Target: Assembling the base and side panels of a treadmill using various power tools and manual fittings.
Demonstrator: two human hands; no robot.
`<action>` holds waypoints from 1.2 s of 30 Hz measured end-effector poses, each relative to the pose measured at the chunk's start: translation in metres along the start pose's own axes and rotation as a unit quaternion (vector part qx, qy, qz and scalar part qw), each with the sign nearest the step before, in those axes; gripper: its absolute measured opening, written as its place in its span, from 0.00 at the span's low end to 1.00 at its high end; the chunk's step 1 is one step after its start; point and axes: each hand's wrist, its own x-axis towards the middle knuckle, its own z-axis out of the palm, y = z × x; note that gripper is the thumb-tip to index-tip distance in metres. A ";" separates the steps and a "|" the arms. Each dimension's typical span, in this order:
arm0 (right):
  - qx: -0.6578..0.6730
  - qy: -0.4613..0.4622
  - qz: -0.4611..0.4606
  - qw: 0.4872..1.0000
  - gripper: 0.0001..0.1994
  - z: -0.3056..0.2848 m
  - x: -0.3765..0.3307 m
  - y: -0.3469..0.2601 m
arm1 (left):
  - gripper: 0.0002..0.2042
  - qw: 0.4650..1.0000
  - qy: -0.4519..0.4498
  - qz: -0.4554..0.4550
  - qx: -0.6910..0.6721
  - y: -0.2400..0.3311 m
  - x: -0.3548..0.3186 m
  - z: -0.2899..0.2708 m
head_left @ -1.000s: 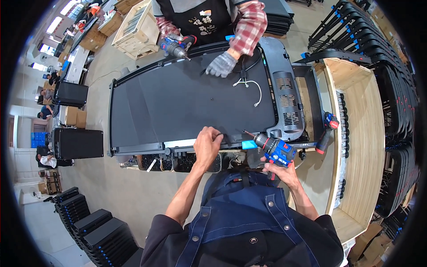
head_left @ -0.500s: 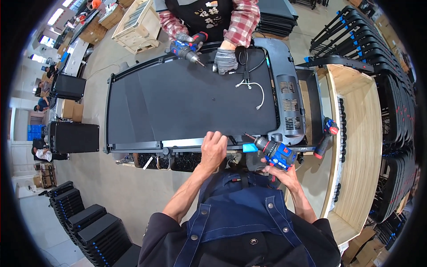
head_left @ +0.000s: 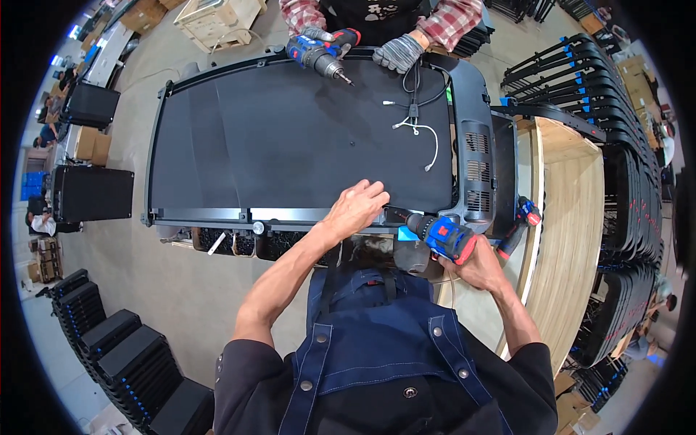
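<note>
Along the near edge of the treadmill (head_left: 290, 138), which lies belt-side up between two people, the left hand (head_left: 357, 206) rests at the side rail (head_left: 290, 214), its fingers curled and bunched together; whether they pinch anything I cannot tell, since the knuckles hide the tips. This placing probably steadies or marks a spot there. The right hand (head_left: 482, 264) has its fingers wrapped around a blue-and-black cordless drill (head_left: 446, 235), gripped from behind, seemingly to keep the bit (head_left: 395, 212) pointed along the rail toward the left hand. A blue tab (head_left: 407, 233) shows just below the chuck. Across the belt, a co-worker's gloved hand (head_left: 401, 53) is by a black cable (head_left: 413, 109), perhaps holding it out of the way, while a second drill (head_left: 319, 58) in the other glove angles down toward the belt.
</note>
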 end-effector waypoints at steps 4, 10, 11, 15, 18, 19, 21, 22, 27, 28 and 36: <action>-0.036 -0.031 -0.002 0.999 0.12 -0.013 0.023 -0.027 | 0.08 1.000 -0.005 -0.026 0.005 0.000 -0.002 0.002; -0.107 -0.105 -0.004 0.989 0.14 -0.022 0.047 -0.045 | 0.10 0.999 0.007 -0.053 0.002 -0.003 -0.004 0.007; -0.111 -0.112 -0.007 0.987 0.15 -0.023 0.051 -0.046 | 0.10 0.998 0.009 -0.054 0.000 -0.004 -0.004 0.008; -0.126 -0.134 -0.006 0.983 0.17 -0.023 0.058 -0.045 | 0.09 0.998 0.019 -0.060 -0.004 -0.005 -0.004 0.008; -0.149 -0.140 0.002 0.979 0.18 -0.021 0.063 -0.047 | 0.09 0.998 0.019 -0.059 -0.011 -0.006 -0.004 0.008; -0.147 -0.144 0.004 0.979 0.18 -0.021 0.063 -0.046 | 0.09 0.998 0.020 -0.059 -0.016 -0.007 -0.005 0.008; -0.145 -0.149 0.007 0.978 0.18 -0.021 0.064 -0.047 | 0.09 0.998 0.021 -0.055 -0.023 -0.008 -0.004 0.008; -0.142 -0.152 0.009 0.978 0.18 -0.020 0.065 -0.048 | 0.10 0.998 0.021 -0.053 -0.028 -0.008 -0.004 0.008; -0.147 -0.160 0.025 0.976 0.18 -0.019 0.068 -0.049 | 0.10 0.998 0.018 -0.050 -0.034 -0.010 -0.003 0.007; -0.148 -0.164 0.023 0.975 0.19 -0.019 0.069 -0.050 | 0.10 0.998 0.020 -0.050 -0.034 -0.010 -0.003 0.006; -0.169 -0.157 0.004 0.973 0.17 -0.015 0.074 -0.073 | 0.10 0.998 0.027 -0.033 -0.043 -0.012 -0.004 0.005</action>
